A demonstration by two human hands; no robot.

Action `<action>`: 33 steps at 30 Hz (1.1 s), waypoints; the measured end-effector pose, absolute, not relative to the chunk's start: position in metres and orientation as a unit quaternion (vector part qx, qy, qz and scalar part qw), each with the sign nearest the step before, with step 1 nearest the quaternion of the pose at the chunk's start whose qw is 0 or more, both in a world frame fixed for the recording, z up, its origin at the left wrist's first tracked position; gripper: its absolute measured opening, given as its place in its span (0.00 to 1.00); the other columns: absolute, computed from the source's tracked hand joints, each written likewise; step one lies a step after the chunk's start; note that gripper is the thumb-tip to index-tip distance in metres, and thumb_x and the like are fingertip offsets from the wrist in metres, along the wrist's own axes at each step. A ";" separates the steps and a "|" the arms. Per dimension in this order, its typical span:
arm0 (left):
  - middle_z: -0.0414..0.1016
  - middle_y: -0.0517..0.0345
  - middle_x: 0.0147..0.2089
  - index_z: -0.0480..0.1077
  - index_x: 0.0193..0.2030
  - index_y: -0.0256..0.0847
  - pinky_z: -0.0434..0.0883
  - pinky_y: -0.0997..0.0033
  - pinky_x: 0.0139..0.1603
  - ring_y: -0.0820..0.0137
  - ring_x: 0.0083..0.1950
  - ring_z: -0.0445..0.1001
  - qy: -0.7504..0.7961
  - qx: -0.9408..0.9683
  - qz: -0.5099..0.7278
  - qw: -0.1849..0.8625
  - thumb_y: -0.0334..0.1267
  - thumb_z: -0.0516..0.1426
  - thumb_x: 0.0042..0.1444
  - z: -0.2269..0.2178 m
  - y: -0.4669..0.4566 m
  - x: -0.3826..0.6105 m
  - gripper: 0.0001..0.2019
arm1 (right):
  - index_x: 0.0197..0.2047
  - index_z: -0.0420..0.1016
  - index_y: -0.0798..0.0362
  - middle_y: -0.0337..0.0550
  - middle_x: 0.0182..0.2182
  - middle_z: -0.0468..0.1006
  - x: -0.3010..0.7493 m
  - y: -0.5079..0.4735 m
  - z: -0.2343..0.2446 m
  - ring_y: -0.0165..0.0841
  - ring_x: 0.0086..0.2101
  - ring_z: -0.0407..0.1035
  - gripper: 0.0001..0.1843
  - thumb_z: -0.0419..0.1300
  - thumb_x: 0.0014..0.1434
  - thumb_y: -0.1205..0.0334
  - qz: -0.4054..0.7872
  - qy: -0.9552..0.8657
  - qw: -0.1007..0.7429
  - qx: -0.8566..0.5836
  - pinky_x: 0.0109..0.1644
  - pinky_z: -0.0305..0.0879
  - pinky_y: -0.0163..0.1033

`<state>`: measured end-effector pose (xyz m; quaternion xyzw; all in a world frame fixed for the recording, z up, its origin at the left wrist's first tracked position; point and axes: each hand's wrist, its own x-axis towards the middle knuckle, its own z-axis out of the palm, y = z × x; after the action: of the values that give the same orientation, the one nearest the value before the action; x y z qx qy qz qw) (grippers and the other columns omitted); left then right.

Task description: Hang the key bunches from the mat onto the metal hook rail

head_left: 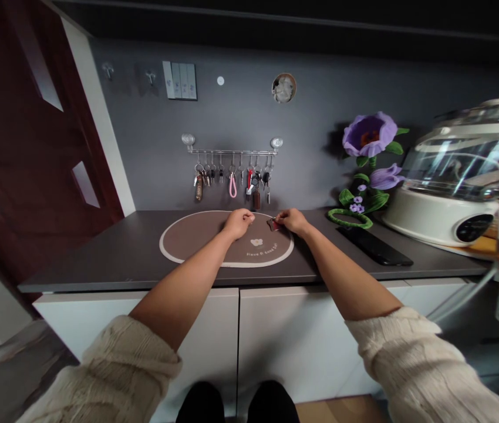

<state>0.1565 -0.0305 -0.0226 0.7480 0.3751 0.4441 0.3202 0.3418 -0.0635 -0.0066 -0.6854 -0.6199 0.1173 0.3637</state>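
Note:
My left hand is closed over the brown oval mat, thumb and fingers pinched together; anything between them is too small or hidden to make out. Over the mat's right side, my right hand grips a small dark-red piece with metal parts, partly covered by the fingers. A flower print and lettering show on the mat below the hands. On the wall just behind, a clear hook rail carries several key bunches, among them a pink loop and a brown tag.
To the right, a purple flower ornament stands behind a long black object lying flat. Beyond it is a white appliance with a clear body. White cabinet doors sit under the dark counter; a dark shelf overhangs above.

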 end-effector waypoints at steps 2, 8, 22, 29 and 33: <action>0.67 0.60 0.23 0.68 0.29 0.33 0.61 0.77 0.29 0.77 0.25 0.63 0.376 0.744 0.445 0.326 0.31 0.52 0.47 -0.022 -0.031 0.157 0.05 | 0.21 0.73 0.58 0.39 0.18 0.73 0.341 -0.064 -0.006 0.23 0.20 0.62 0.03 0.59 0.42 0.70 0.135 -0.611 0.387 -0.677 0.27 0.56 0.29; 0.67 0.60 0.23 0.68 0.30 0.34 0.61 0.77 0.29 0.78 0.24 0.63 0.383 0.730 0.453 0.341 0.32 0.52 0.48 -0.023 -0.030 0.157 0.05 | 0.21 0.71 0.59 0.39 0.15 0.71 0.335 -0.066 -0.001 0.23 0.17 0.61 0.03 0.58 0.43 0.69 0.280 -0.576 0.461 -0.613 0.25 0.58 0.30; 0.68 0.59 0.24 0.68 0.29 0.34 0.61 0.76 0.28 0.77 0.23 0.63 0.373 0.725 0.464 0.347 0.34 0.53 0.48 -0.024 -0.026 0.157 0.06 | 0.24 0.68 0.57 0.38 0.20 0.71 0.325 -0.078 0.010 0.22 0.20 0.63 0.04 0.60 0.46 0.69 0.409 -0.515 0.571 -0.492 0.27 0.62 0.29; 0.68 0.59 0.24 0.68 0.30 0.34 0.62 0.76 0.28 0.78 0.23 0.63 0.367 0.724 0.469 0.349 0.34 0.52 0.48 -0.023 -0.028 0.158 0.06 | 0.25 0.67 0.56 0.36 0.19 0.70 0.325 -0.077 0.008 0.22 0.21 0.63 0.03 0.59 0.47 0.67 0.436 -0.504 0.604 -0.437 0.29 0.62 0.29; 0.67 0.60 0.23 0.67 0.29 0.34 0.61 0.76 0.28 0.78 0.23 0.63 0.362 0.725 0.470 0.351 0.34 0.52 0.48 -0.021 -0.032 0.158 0.06 | 0.26 0.68 0.55 0.36 0.22 0.71 0.326 -0.075 0.007 0.22 0.24 0.65 0.03 0.59 0.48 0.67 0.464 -0.494 0.619 -0.396 0.34 0.64 0.30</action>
<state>0.1581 -0.0316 -0.0215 0.7246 0.3620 0.4697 0.3510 0.3263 -0.0753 0.0066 -0.3962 -0.4936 0.4644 0.6194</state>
